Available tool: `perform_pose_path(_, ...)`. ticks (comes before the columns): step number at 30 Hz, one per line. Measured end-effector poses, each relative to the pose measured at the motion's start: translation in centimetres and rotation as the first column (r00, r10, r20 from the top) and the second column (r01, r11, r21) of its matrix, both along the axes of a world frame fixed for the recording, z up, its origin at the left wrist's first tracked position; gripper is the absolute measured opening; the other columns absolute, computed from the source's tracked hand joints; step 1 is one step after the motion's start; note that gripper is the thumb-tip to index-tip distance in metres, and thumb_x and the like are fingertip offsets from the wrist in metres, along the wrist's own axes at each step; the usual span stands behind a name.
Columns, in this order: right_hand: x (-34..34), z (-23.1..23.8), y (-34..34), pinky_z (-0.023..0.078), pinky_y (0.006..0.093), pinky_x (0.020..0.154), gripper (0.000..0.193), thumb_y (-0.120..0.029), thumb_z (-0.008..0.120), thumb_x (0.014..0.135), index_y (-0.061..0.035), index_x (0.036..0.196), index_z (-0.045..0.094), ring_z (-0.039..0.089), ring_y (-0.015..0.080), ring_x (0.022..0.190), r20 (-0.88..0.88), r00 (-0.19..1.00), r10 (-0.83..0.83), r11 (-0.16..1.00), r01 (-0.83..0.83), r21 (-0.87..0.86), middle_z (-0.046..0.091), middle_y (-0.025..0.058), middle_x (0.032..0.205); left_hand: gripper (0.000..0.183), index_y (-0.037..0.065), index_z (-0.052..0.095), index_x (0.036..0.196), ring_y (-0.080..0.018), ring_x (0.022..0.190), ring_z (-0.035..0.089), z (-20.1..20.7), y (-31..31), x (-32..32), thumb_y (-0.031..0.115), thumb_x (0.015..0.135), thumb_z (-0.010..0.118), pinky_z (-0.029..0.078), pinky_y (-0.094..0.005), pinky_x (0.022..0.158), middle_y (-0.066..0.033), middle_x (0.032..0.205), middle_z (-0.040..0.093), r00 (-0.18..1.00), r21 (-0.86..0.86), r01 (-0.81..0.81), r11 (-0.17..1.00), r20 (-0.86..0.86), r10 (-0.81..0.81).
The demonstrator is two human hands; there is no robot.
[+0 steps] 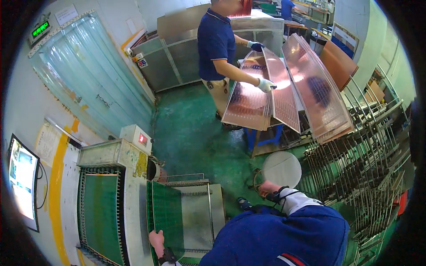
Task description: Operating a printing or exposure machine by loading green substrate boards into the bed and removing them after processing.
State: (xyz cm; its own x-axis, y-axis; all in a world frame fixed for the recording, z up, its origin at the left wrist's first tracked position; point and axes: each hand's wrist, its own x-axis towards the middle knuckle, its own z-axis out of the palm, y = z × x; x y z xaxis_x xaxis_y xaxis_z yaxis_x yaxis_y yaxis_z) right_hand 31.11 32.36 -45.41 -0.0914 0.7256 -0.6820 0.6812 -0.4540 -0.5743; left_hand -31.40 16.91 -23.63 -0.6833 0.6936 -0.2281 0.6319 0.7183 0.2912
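My left hand (156, 239) is gripping the green panel (167, 217) near its close end, fingers curled in at the edge, probably because a hold there is sparing its broad face. The panel is standing on edge along the left edge of the rack (202, 224); the toothed bars (195, 193) seem to be there for keeping panels upright and apart. My right hand (268, 188) is hanging curled just beside the near edge of the stool (282, 169); I cannot tell whether its fingers are pinching anything.

To the left, the machine (102, 153) is carrying a second panel (102, 213), lying flat between rows of black rollers, which are likely supporting it by its long edges. The screen (23, 181) is hanging on the wall, facing the work.

Farther out, a co-worker (217, 48) is holding a copper sheet (282, 88) in gloved hands, one at its far end and one partway along, presumably for steadying something so broad. More sheets (315, 84) are leaning beside it, above a blue stand (266, 139). Metal racks (364, 168) are crowding the right side.
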Motion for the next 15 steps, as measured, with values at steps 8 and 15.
perform_pose_path(8,1.1,-4.2,0.3,0.051,0.0403,0.057,0.018,-0.024,0.06,0.068,-0.0075,0.072,0.065,0.062,0.031,0.064,-0.045,0.982,0.185,0.981,-0.182,0.074,0.063,0.0138,0.07,0.031,-0.001,0.063,0.091,-0.0378,0.085,0.06,3.5,0.7,2.8,0.022,0.071,0.069,0.047,-0.0445,0.072,-0.0215,0.089,0.063,0.998,-0.01,0.002,1.0,-0.064,-0.003)
perform_pose_path(15,0.7,-4.7,1.0,0.051,0.0399,0.055,0.017,-0.024,0.06,0.068,-0.0091,0.073,0.067,0.063,0.0291,0.065,0.009,0.947,0.32,0.939,-0.318,0.133,0.064,0.0116,0.072,0.03,-0.002,0.063,0.09,-0.0386,0.084,0.06,2.2,0.1,1.3,0.021,0.071,0.068,0.046,-0.0453,0.072,-0.0223,0.087,0.063,0.999,-0.006,0.015,1.0,-0.038,-0.015)
